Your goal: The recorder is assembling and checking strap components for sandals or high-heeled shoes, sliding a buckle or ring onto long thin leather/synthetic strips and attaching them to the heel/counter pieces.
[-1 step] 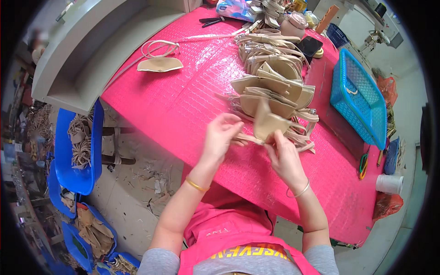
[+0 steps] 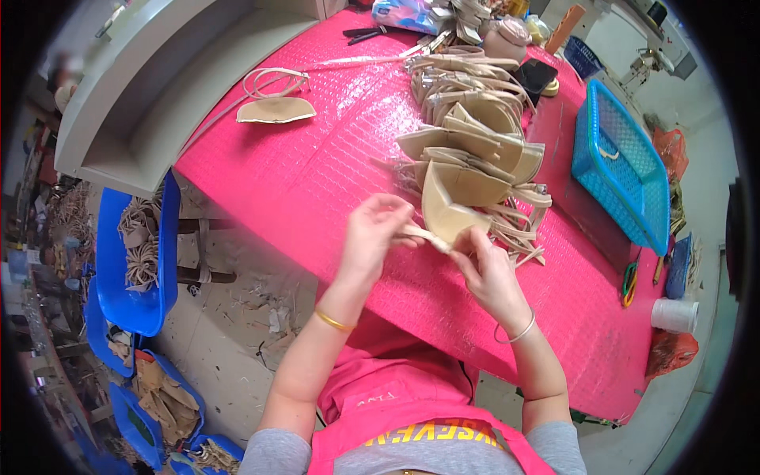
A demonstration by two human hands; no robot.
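Observation:
A beige leather shoe-upper piece (image 2: 451,207), cupped and folded along a seam, is held up between my two hands. My left hand (image 2: 378,236) pinches the narrow strap (image 2: 423,234) that runs from its lower corner. My right hand (image 2: 484,263) is closed on the lower right corner, thumb and fingers together at the end of the strap. Just behind the piece lies a long row of similar beige upper pieces (image 2: 467,154) with straps and small buckles. One more upper piece (image 2: 275,111), with a looped strap, lies alone at the far left of the pink-covered table (image 2: 332,182).
A turquoise plastic basket (image 2: 582,150) stands at the right, with green-handled scissors (image 2: 629,285) and a white thread spool (image 2: 674,315) nearer. A black phone (image 2: 535,77) and pink jar (image 2: 507,39) sit at the back. Blue bins (image 2: 162,293) hold parts at the left; a grey shelf (image 2: 119,134) borders the table.
The held upper piece has swung upright and leftward, so its cupped inside shows more. Both hands have shifted slightly, still gripping it.

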